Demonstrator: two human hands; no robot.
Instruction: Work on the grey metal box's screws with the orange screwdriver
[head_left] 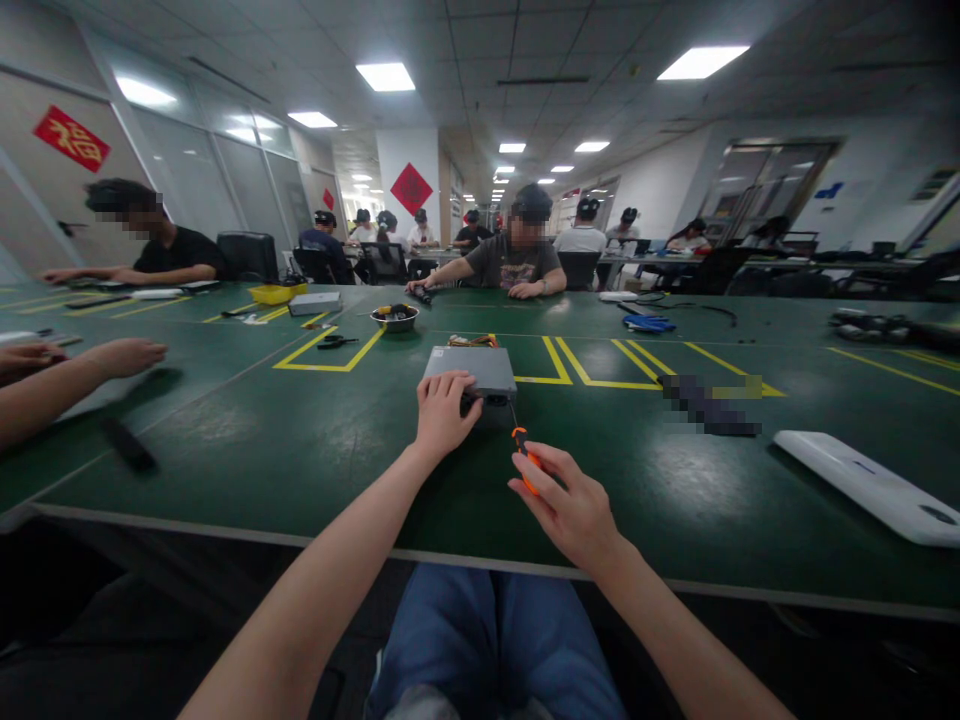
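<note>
Orange-handled screwdriver (525, 458) sits in the right hand (566, 505), fingers curled together around its grip, its thin shaft pointing up to the near corner of a grey metal case (470, 370). That case lies on a green workbench (262, 470), set back from the front edge. The left hand (448, 415) presses on top, fingers slightly apart. Yellow tape outlines (559, 362) and a steel bowl (394, 318) lie beyond.

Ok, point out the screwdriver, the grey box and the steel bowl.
Screwdriver (519, 441): head view, on the orange handle above the fingers.
Grey box (469, 367): head view, on its top face.
Steel bowl (394, 325): head view, on its front wall.
</note>
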